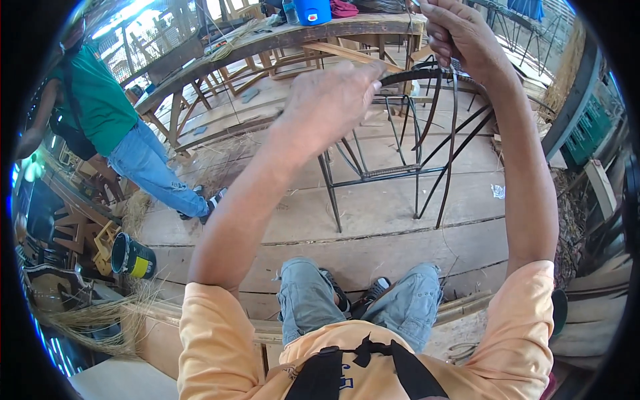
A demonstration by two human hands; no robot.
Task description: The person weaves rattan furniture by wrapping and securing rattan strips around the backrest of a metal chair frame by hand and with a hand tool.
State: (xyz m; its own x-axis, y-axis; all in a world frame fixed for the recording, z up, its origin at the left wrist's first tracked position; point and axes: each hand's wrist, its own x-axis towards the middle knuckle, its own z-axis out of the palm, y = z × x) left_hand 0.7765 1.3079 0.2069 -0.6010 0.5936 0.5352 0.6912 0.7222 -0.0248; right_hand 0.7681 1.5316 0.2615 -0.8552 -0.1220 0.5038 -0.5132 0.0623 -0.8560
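A dark metal chair-like frame (393,175) with thin legs and rods stands before me on the plank floor. Its curved upper rim (407,76) is dark. My left hand (330,97), slightly blurred, is beside the left end of that rim, thumb and fingertips drawn together; anything between them is too small to make out. Higher up, over the far side of the frame, my right hand (460,32) is closed with its thumb and forefinger pinched on something thin and pale near the picture's top edge. Its kind cannot be told.
Across the back runs a long wooden workbench (260,41) with a blue bucket (313,12). A person in a green shirt (100,93) stands at left. Nearer are a dark pail (133,257) and loose fibre strands (100,323). A post (573,100) rises at right.
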